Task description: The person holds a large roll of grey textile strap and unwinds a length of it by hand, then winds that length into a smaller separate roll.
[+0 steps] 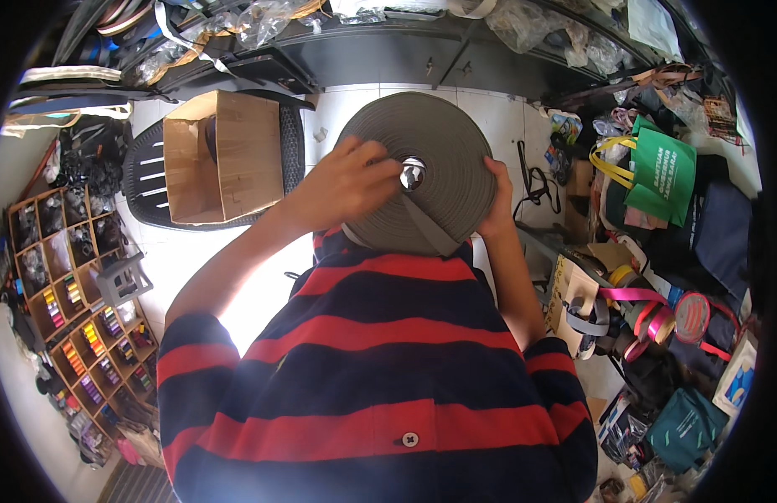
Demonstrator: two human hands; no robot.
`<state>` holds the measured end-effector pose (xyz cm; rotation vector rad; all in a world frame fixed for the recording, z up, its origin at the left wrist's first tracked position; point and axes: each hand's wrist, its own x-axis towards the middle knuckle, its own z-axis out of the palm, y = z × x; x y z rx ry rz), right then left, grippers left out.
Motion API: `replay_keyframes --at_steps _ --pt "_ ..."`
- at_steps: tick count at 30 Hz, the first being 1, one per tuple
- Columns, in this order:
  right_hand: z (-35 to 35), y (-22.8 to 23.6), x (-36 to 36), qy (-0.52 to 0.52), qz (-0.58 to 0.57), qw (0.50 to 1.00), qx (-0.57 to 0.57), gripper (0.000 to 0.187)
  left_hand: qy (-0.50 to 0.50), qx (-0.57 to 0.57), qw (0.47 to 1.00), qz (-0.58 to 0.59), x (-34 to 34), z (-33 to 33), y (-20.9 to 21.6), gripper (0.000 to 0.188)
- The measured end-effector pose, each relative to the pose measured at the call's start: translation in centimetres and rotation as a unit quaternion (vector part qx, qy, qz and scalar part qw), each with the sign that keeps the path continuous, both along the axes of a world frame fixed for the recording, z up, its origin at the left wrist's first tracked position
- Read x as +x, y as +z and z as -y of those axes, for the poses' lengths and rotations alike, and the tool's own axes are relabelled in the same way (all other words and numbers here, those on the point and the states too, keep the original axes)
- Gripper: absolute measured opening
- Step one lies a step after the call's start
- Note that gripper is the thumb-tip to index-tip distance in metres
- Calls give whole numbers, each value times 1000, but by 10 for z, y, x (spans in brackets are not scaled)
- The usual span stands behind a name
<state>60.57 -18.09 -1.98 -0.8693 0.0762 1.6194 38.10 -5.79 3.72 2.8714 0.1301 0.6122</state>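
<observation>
A large flat roll of grey-brown webbing (pixel 455 138) stands before my chest, its coiled face toward me and a small hole at its centre. Down from the hole, a loose length of the strap (pixel 430 225) slants across the face to the lower right edge. My right hand (pixel 496 197) grips the roll's right rim, thumb on the near side. My left hand (pixel 347 184) is over the left half of the face, fingers bent toward the hole. Motion smears those fingers, so whether they pinch anything cannot be made out.
An open cardboard box (pixel 246 159) sits on a black chair (pixel 145 172) at the left. A wooden pigeonhole shelf (pixel 82 314) with thread spools stands farther left. Bags, ribbon rolls and a green bag (pixel 661 172) crowd the right side. Dark cabinets (pixel 363 63) line the far side.
</observation>
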Motion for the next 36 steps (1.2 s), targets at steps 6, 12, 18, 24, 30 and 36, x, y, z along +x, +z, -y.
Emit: replay_keyframes --at_steps 6,12,18,24,30,36 --pt "-1 -1 0 7 -8 1000 8 54 20 -4 1000 -18 3 -8 4 14" --pt "-2 -6 -1 4 -21 1000 0 52 -104 -8 992 -72 -5 6 8 22" --pt "2 -12 2 1 -44 999 10 53 -157 -78 965 -197 -15 0 56 30" --pt "6 -13 1 -6 -36 999 21 54 -122 -137 951 -248 -32 -5 94 26" --pt "8 -16 1 -16 -35 999 19 55 -152 -369 887 -232 -50 -21 146 28" --pt "10 -17 -1 -7 -45 998 38 55 -141 -416 897 47 -71 -38 151 34"
